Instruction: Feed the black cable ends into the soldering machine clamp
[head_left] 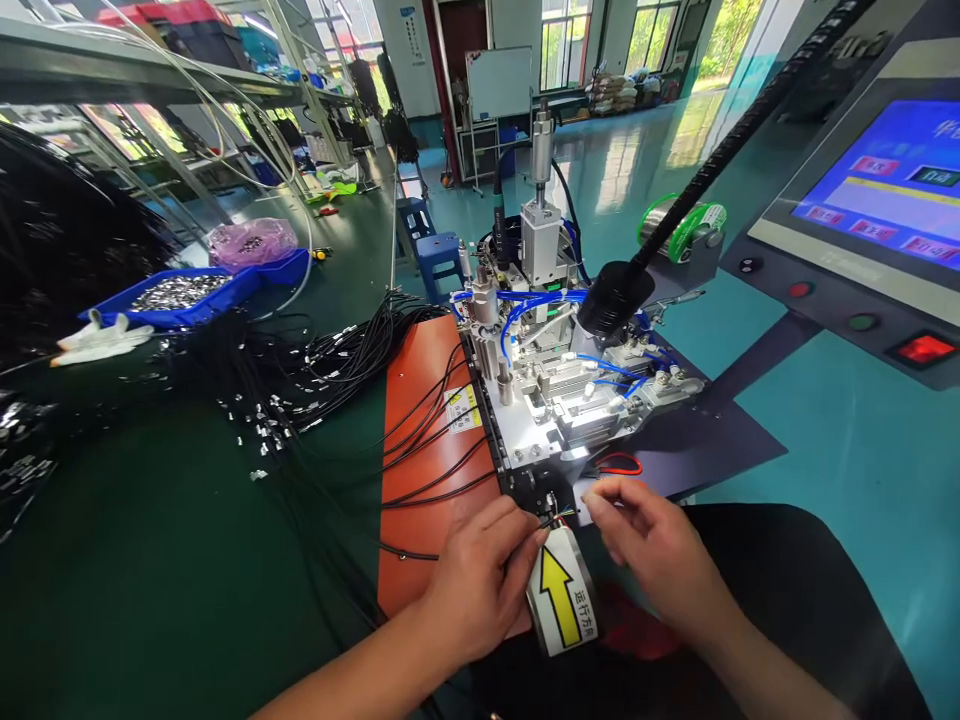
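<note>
My left hand (pixel 487 570) pinches the end of a black cable, whose thin coloured wires (pixel 559 517) fan out just past the fingertips. Below them lies a white plate with a yellow arrow (pixel 556 590). To the right of the wires is my right hand (pixel 649 540), its thumb and forefinger pressed together; whatever is between them is too small to make out. Right in front of both hands stands a metal machine (pixel 570 400) with blue air tubes. Several black cables cross the orange-red board (pixel 420 400) left of the machine.
Bundled black cables with metal ends (pixel 352 360) lie on the dark green table (pixel 150 580). Behind them are a blue tray of small metal parts (pixel 247 285) and a white glove (pixel 105 340). A control panel (pixel 847 300), black hose (pixel 705 180) and solder spool (pixel 679 230) stand right.
</note>
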